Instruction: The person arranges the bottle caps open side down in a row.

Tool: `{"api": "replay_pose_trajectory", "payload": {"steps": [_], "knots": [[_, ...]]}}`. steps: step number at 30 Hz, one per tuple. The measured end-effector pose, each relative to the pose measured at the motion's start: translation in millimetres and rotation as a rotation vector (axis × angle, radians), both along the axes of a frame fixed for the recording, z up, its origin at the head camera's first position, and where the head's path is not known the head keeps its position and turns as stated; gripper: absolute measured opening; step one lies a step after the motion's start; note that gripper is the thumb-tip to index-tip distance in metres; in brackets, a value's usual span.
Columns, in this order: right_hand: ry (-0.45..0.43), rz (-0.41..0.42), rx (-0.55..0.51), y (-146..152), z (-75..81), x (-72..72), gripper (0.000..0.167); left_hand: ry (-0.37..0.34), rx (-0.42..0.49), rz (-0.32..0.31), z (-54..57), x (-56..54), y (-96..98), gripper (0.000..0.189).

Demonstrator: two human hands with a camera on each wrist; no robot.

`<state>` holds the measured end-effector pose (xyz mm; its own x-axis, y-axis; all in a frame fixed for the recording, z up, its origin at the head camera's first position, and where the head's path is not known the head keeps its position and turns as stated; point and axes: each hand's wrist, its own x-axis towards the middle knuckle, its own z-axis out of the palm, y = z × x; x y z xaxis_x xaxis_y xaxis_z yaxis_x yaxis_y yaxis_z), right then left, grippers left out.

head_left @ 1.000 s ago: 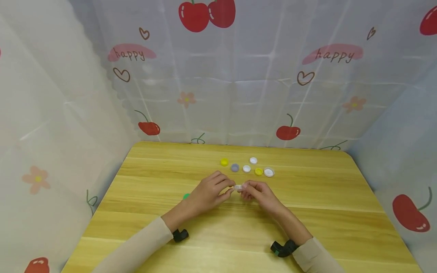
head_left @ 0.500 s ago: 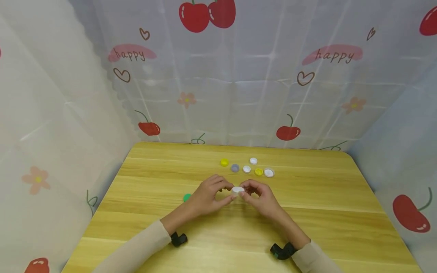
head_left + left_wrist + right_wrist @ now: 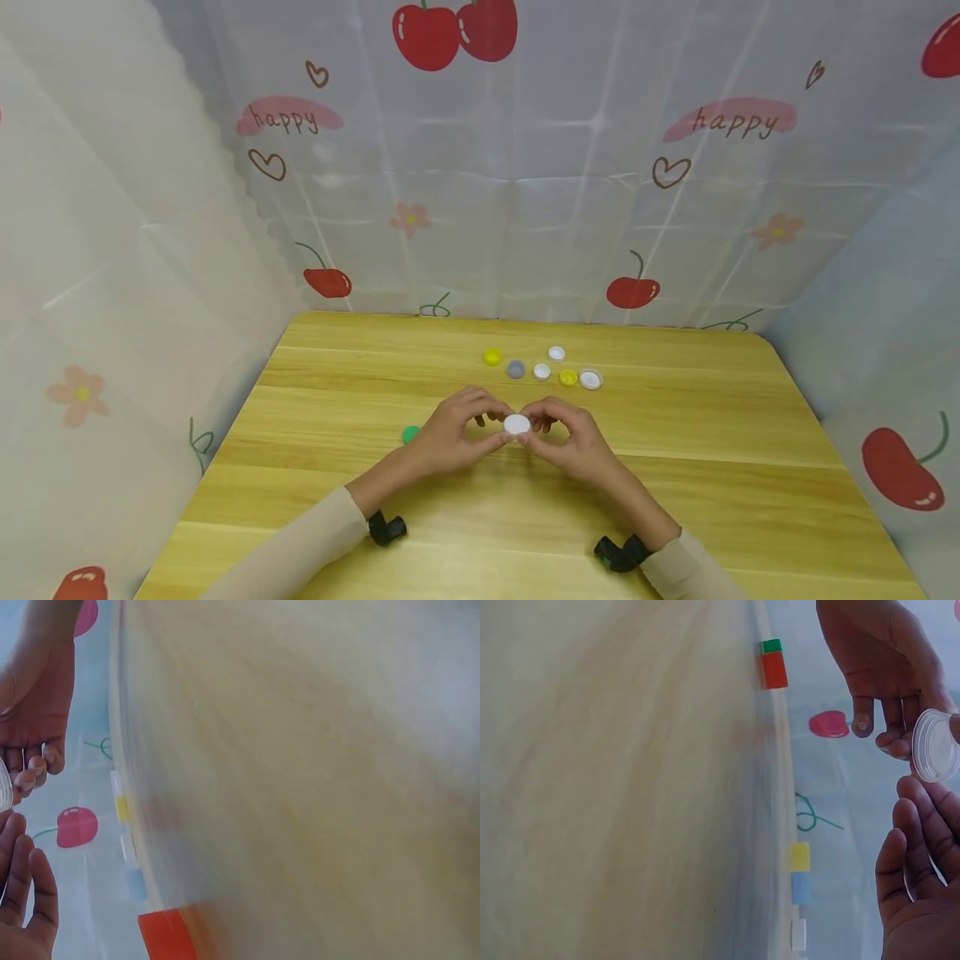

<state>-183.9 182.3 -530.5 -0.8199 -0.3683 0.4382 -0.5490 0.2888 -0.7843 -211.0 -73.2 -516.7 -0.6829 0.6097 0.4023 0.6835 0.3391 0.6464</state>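
Between both hands, above the table, is a small clear round plastic tub (image 3: 517, 424) with a white top facing up toward the head camera. My left hand (image 3: 457, 429) pinches its left side with thumb and index finger. On the opposite side my right hand (image 3: 567, 437) pinches it the same way, fingertips near the left hand's. The ridged clear wall of the tub (image 3: 934, 746) shows in the right wrist view, while the left wrist view catches only its edge at the border. Behind the left forearm sits an orange tub (image 3: 775, 670) with a green lid (image 3: 411, 434).
Beyond the hands, several small round pieces are grouped on the wooden table (image 3: 675, 400): a yellow one (image 3: 492, 357), a grey-blue one (image 3: 516, 369), white ones (image 3: 557, 353) and another yellow one (image 3: 568, 377). A cherry-printed curtain (image 3: 517, 225) encloses the table's back and sides.
The tub was seen edge-on and has turned so its white top faces up. It has come slightly left and closer to the body, with both hands now pinching its sides.
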Motion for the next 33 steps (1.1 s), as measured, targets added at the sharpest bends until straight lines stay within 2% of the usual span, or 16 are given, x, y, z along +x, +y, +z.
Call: {"api": "replay_pose_trajectory", "payload": {"steps": [3, 7, 13, 17, 20, 23, 28, 33], "knots": [[0.007, 0.008, 0.008, -0.1, -1.1, 0.0, 0.023, -0.018, -0.024, -0.006, 1.2, -0.4, -1.5, 0.027], [0.028, 0.022, 0.021, 0.4, -3.9, -0.9, 0.025, 0.014, -0.062, -0.015, 1.6, -1.7, -3.7, 0.028], [0.076, 0.053, 0.098, 0.4, -5.9, -1.1, 0.030, 0.110, -0.127, -0.069, 2.5, -2.7, -12.4, 0.028], [0.094, 0.068, 0.194, -1.3, -5.6, -0.5, 0.033, 0.214, -0.202, -0.116, -0.4, -3.1, -19.5, 0.028], [0.114, 0.089, 0.265, -5.4, -5.1, -1.7, 0.034, 0.269, -0.261, -0.117, -2.9, -3.6, -24.7, 0.030], [0.102, 0.100, 0.344, -10.9, -2.6, -3.0, 0.034, 0.247, -0.305, -0.098, -5.3, -4.3, -29.0, 0.031], [-0.004, 0.098, 0.462, -21.8, 5.3, -7.5, 0.032, 0.150, -0.353, -0.052, -7.3, -6.8, -33.8, 0.033], [-0.067, 0.108, 0.512, -36.5, 5.5, -20.4, 0.030, 0.132, -0.408, -0.006, -10.7, -11.3, -40.8, 0.030]]}}
